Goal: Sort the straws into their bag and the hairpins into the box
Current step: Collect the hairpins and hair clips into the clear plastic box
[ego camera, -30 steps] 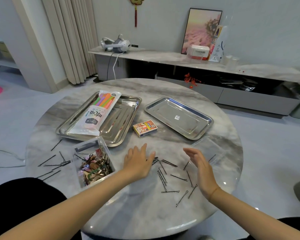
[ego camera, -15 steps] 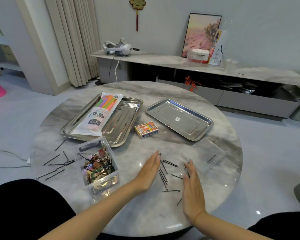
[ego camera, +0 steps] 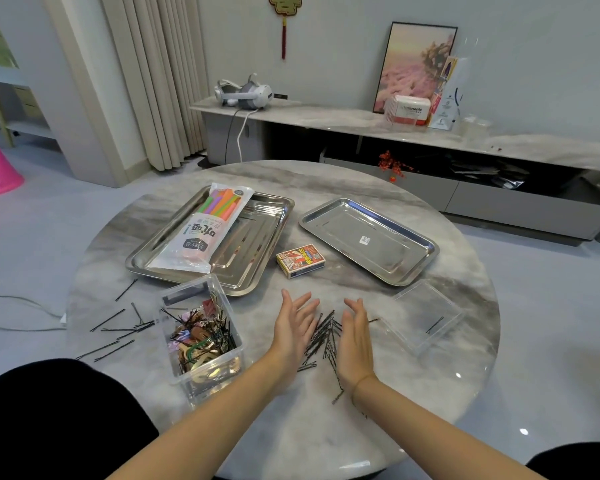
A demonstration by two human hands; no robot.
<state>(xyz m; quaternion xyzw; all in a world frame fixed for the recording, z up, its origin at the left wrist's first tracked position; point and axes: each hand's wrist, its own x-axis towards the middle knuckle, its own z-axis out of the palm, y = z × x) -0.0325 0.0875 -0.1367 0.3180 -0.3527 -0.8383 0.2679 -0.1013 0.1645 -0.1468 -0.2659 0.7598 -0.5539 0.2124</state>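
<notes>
Both nearer now: left hand (ego camera: 293, 329), right hand (ego camera: 356, 339), straight-fingered, gripping nothing; hairpins (ego camera: 323, 336) bunched between hands.

How many of each thing

One desk (ego camera: 326, 427). Two shiny trays: a left tray (ego camera: 250, 258) and a right tray (ego camera: 343, 223). One bag of straws (ego camera: 205, 233), with the straws packed too tight to count. One clear box (ego camera: 194, 289), one clear lid (ego camera: 426, 306), one little card box (ego camera: 300, 260). Two hands: the left hand (ego camera: 293, 327) and the right hand (ego camera: 355, 337). One single hairpin (ego camera: 434, 324) on the lid, about ten loose hairpins (ego camera: 118, 327) at the left, and one heap of hairpins (ego camera: 323, 336) too tangled to count.
</notes>
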